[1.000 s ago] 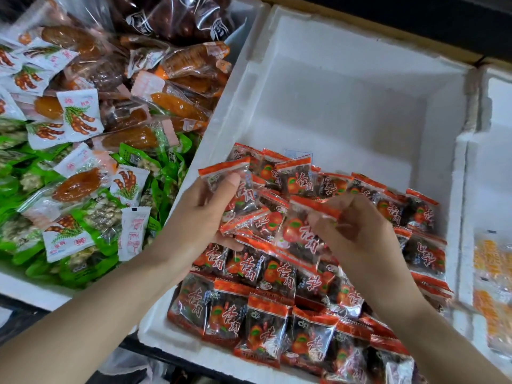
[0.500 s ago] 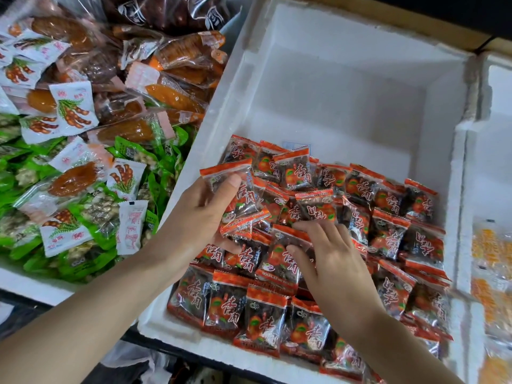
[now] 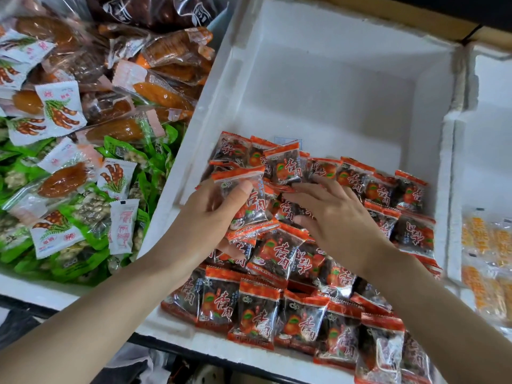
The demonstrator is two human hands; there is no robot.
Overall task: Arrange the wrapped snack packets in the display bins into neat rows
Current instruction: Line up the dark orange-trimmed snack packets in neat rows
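Several red-and-black snack packets (image 3: pixel 299 317) lie overlapping in the near half of a white foam bin (image 3: pixel 318 87). My left hand (image 3: pixel 210 217) holds a small stack of these packets (image 3: pixel 249 200) above the pile's left side, thumb pressed on the top one. My right hand (image 3: pixel 332 214) lies palm down on the pile just to the right, fingers stretched toward the left hand, fingertips touching packets (image 3: pixel 288 212). Whether it pinches one I cannot see. A row of packets (image 3: pixel 379 187) runs along the pile's far edge.
To the left, a bin (image 3: pixel 33 289) brims with green, white and orange mixed snack packets (image 3: pixel 83 167). At the right edge another foam bin (image 3: pixel 487 112) holds yellow packets (image 3: pixel 487 261). The far half of the middle bin shows bare white foam.
My right hand put down the packet it held a second ago and has slid leftward and farther onto the pile. My left hand keeps its stack in about the same place.
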